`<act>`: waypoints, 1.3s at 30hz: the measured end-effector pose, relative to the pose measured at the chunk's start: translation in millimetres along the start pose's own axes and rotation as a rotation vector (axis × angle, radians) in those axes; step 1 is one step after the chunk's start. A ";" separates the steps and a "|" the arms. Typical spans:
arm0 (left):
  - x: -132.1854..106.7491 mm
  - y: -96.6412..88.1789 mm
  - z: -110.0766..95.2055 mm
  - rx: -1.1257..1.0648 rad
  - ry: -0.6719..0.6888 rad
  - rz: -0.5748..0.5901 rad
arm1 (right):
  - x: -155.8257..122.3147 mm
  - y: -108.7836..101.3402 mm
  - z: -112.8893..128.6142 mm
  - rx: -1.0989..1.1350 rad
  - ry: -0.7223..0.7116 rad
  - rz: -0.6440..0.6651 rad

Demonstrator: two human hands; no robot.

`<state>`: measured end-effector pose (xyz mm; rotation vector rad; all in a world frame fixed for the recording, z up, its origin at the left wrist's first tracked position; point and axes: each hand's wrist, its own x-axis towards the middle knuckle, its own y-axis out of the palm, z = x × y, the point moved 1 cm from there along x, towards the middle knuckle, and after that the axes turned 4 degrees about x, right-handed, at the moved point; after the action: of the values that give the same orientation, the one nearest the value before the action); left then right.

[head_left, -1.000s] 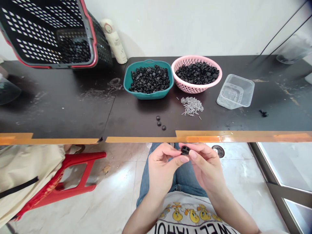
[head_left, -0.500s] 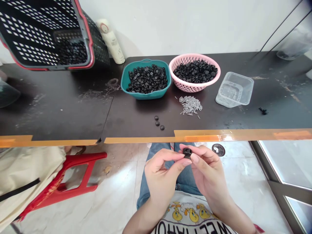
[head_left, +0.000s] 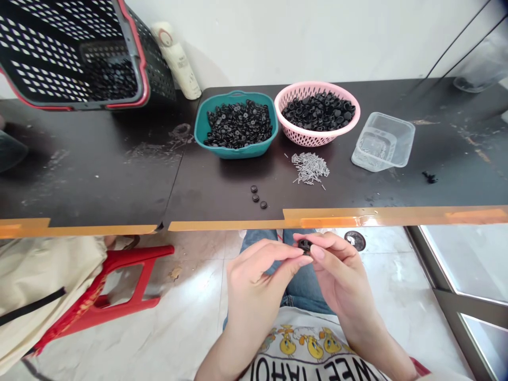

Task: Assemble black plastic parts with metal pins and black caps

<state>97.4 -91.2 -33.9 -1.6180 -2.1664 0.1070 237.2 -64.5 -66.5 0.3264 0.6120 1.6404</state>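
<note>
Head view: the right hand pinches a small black plastic piece between thumb and forefinger, up over the lap in front of the table edge, and the left hand curls in just beside it, its hold unclear. Much looks left: the teal tub and pink basket are heaped with black pieces, a tilted mesh crate holds more, and a pile of pins lies loose. Only three black pieces sit apart on the table
</note>
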 end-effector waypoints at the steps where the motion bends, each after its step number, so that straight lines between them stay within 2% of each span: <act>1: 0.2 -1.1 -0.9 0.002 -0.005 0.012 | 0.0 -0.5 0.4 -0.005 0.002 0.005; 7: 2.1 -6.4 -4.6 0.043 0.011 0.078 | 2.4 -4.1 2.1 0.044 0.121 0.043; 13: 4.8 -7.6 -2.5 0.147 0.106 0.112 | 4.2 -2.2 1.1 0.089 0.225 -0.011; 20: 8.2 -7.6 1.2 0.183 0.192 0.122 | 4.9 -1.5 -2.1 0.114 0.233 -0.050; 22: 9.3 -6.6 3.0 0.172 0.171 0.122 | 4.3 -1.4 -2.1 0.115 0.212 -0.055; 27: 10.8 -7.7 11.7 0.113 0.010 0.079 | 1.6 1.5 -1.7 0.121 0.181 -0.011; 33: 9.6 -15.4 12.1 0.078 0.086 0.469 | -0.7 1.2 -1.2 0.111 0.111 0.047; 36: 9.1 -16.3 6.9 0.047 0.076 0.529 | -2.6 2.4 0.7 0.115 0.113 0.083; 39: 8.0 -9.3 6.7 -0.080 0.102 0.548 | -5.4 6.8 2.4 0.155 0.125 0.102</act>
<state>84.7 -85.4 -34.7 -2.1729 -1.6198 0.0977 233.8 -69.8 -60.0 0.3754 0.8312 1.7239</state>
